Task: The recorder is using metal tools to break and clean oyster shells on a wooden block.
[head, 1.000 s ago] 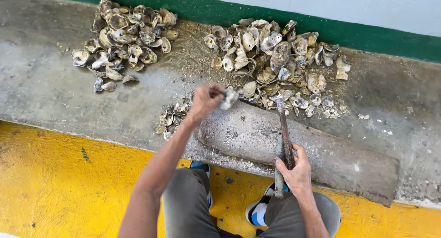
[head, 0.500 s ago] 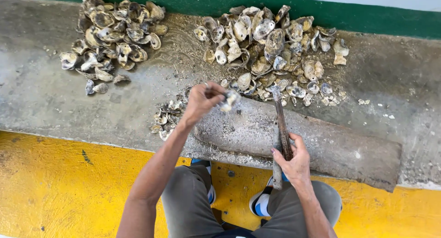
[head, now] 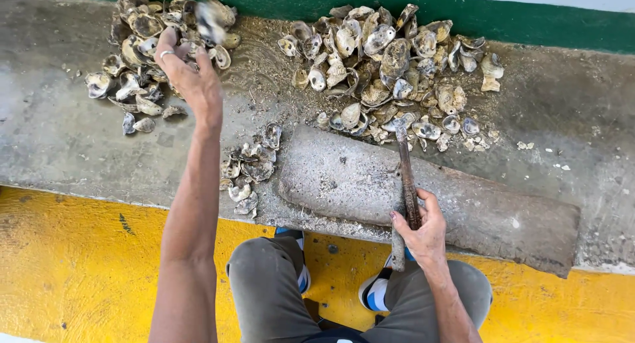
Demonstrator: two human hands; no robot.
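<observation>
Left hand [head: 188, 78] moved to left shell pile [head: 142, 58], shell gone

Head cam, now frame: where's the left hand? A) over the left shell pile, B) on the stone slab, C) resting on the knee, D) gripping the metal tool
A. The left hand is stretched out over the left shell pile, with a blurred shell just off its fingertips, while the right hand grips the metal tool lying on the stone slab.
</observation>
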